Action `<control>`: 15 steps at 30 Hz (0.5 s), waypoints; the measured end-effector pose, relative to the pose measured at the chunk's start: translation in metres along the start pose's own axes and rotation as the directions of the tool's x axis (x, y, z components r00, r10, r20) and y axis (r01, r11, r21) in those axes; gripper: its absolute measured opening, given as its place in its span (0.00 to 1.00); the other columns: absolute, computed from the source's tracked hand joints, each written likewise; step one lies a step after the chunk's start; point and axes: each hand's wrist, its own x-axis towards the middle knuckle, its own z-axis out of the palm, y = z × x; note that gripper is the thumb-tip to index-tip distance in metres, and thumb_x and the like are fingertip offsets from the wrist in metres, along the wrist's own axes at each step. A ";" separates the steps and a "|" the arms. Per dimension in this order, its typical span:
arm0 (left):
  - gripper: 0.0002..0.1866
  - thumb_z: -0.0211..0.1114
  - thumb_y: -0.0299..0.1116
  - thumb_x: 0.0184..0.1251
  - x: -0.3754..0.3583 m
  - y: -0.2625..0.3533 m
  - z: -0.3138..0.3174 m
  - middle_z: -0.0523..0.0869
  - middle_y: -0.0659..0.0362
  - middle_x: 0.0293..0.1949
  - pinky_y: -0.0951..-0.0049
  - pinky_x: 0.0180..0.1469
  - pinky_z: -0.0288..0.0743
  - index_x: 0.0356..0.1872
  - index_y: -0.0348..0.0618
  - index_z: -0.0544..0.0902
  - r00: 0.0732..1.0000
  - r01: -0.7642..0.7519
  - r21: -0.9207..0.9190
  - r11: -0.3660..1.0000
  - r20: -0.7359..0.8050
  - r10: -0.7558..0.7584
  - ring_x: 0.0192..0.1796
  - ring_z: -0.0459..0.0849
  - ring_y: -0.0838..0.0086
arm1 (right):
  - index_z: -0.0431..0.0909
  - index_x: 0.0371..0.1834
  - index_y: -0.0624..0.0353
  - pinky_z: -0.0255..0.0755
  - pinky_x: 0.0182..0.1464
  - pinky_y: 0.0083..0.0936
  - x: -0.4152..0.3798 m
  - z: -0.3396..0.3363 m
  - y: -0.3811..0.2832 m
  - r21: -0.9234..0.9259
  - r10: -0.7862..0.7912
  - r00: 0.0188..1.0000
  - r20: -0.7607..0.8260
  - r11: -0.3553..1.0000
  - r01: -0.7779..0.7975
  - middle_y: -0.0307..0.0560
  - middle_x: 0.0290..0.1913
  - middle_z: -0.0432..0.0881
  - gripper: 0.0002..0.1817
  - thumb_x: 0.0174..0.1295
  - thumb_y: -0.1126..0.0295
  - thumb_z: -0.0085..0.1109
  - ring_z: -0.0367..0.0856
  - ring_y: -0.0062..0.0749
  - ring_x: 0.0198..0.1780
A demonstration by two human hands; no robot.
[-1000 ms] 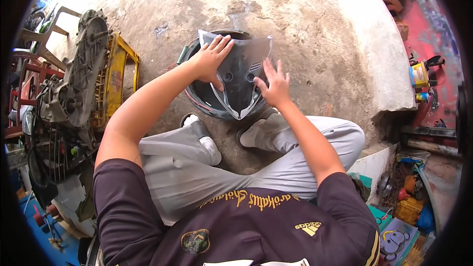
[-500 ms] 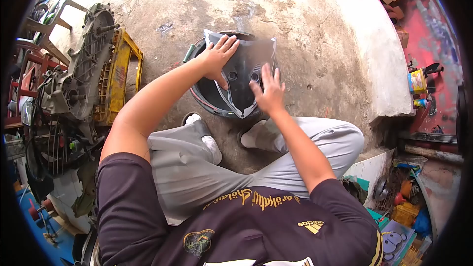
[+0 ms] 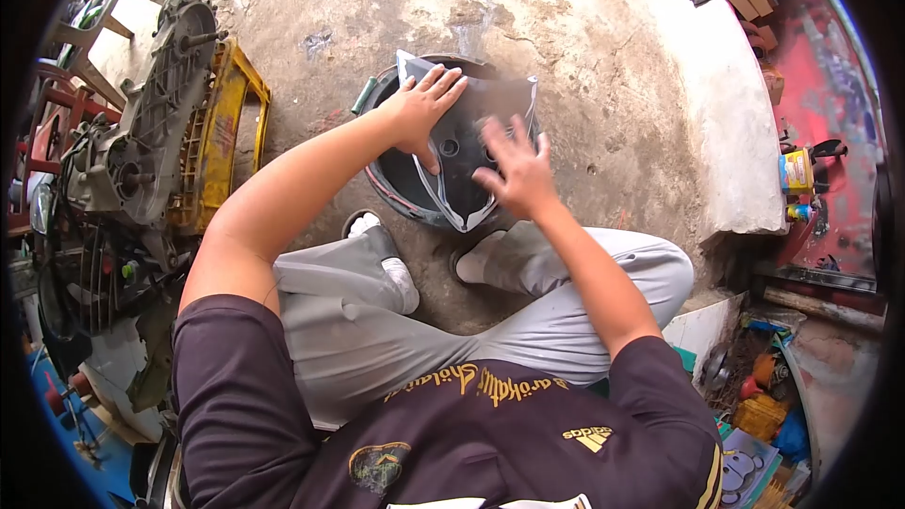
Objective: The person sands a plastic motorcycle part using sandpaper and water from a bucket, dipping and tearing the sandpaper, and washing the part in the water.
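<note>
A dark, pointed panel with pale edges [image 3: 464, 190] lies over a round black basin [image 3: 396, 187] on the floor. My left hand [image 3: 423, 115] rests on the panel's left side, fingers spread and thumb toward its lower part. Over the panel's right side is my right hand [image 3: 517, 168], its fingers apart and slightly blurred; whether it touches the surface cannot be told. Neither hand is closed round anything. A round hole [image 3: 450, 146] shows in the panel between my hands. Part of the upper panel is smeared.
A yellow crate [image 3: 226, 123] and a metal engine casing [image 3: 156, 123] stand at the left. A green-handled item [image 3: 364, 95] is at the basin's left rim. A pale concrete ledge [image 3: 731, 123] runs along the right. My slippered feet are close below the basin.
My right hand has shifted up the panel, covering the second round hole. The panel has moved slightly right, while my left hand stays on its left side.
</note>
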 end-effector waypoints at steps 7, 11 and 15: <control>0.86 0.93 0.55 0.28 -0.002 -0.001 -0.001 0.44 0.47 0.90 0.34 0.85 0.53 0.89 0.43 0.42 1.000 -0.010 0.002 1.000 -0.001 0.010 0.91 0.40 0.48 | 0.68 0.85 0.45 0.51 0.77 0.80 -0.010 -0.010 0.008 -0.127 -0.307 0.951 0.034 0.943 0.309 0.36 0.88 0.64 0.47 0.69 0.30 0.58 0.53 0.59 0.88; 0.86 0.92 0.58 0.29 -0.001 0.001 -0.002 0.44 0.48 0.90 0.35 0.85 0.54 0.89 0.43 0.42 1.000 0.007 -0.003 1.000 0.005 -0.007 0.91 0.41 0.49 | 0.67 0.85 0.44 0.50 0.78 0.78 0.004 -0.003 0.035 -0.037 0.075 0.993 -0.089 0.996 -0.079 0.35 0.87 0.65 0.48 0.68 0.29 0.58 0.54 0.56 0.89; 0.86 0.92 0.59 0.30 -0.001 -0.005 0.001 0.45 0.49 0.90 0.34 0.84 0.55 0.89 0.44 0.42 1.000 -0.005 0.036 0.999 -0.007 0.005 0.91 0.42 0.50 | 0.66 0.86 0.43 0.52 0.78 0.77 -0.015 -0.005 0.018 -0.072 -0.392 0.919 0.040 0.916 0.394 0.37 0.87 0.64 0.51 0.64 0.26 0.60 0.53 0.54 0.89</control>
